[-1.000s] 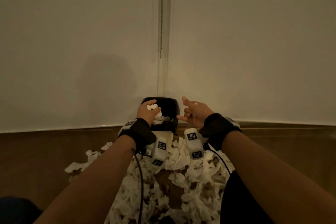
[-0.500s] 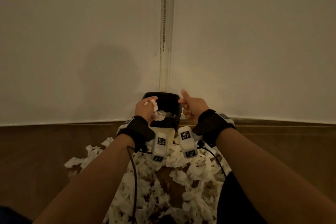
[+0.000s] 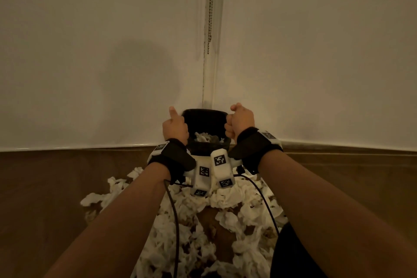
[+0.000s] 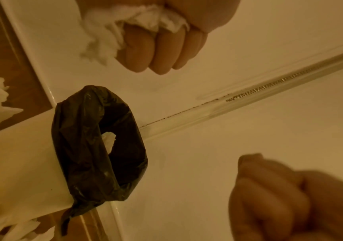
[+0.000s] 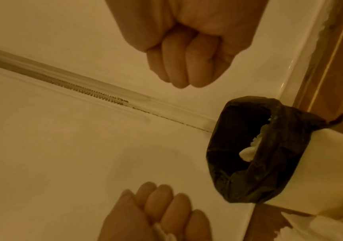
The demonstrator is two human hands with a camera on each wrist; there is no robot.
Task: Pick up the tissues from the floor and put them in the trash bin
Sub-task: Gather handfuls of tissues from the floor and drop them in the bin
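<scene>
Centrally, a small trash bin (image 4: pixel 22 163) is seen at the far edge of the floor (image 3: pixel 45 187), set into the corner where two pale, smooth walls (image 3: pixel 90 52) meet. Its body is a plain, off-white cylinder, and its mouth is wrapped in a glossy, wrinkled black plastic liner (image 4: pixel 79 146), with the spare plastic twisted into a tail at one side. Crumpled white tissue (image 3: pixel 206 136) is visible inside, lying below the rim.

The hands are held apart, one at either side of the bin's mouth. The left hand (image 3: pixel 174 127) is closed into a fist with the thumb raised, and a soft, ragged wad of tissue (image 4: pixel 137 24) is clamped between its curled fingers and palm, with frayed ends sticking out. The right hand (image 3: pixel 240 123) is balled tightly, and no tissue can be seen in it.

On the brown wood-grain floor, nearer the person than the bin, a thick heap of scrunched tissues (image 3: pixel 225 201) is spread, with patches of floor showing between the clumps. A thin metal bead chain (image 3: pixel 210 7) hangs down along the corner seam above the bin.
</scene>
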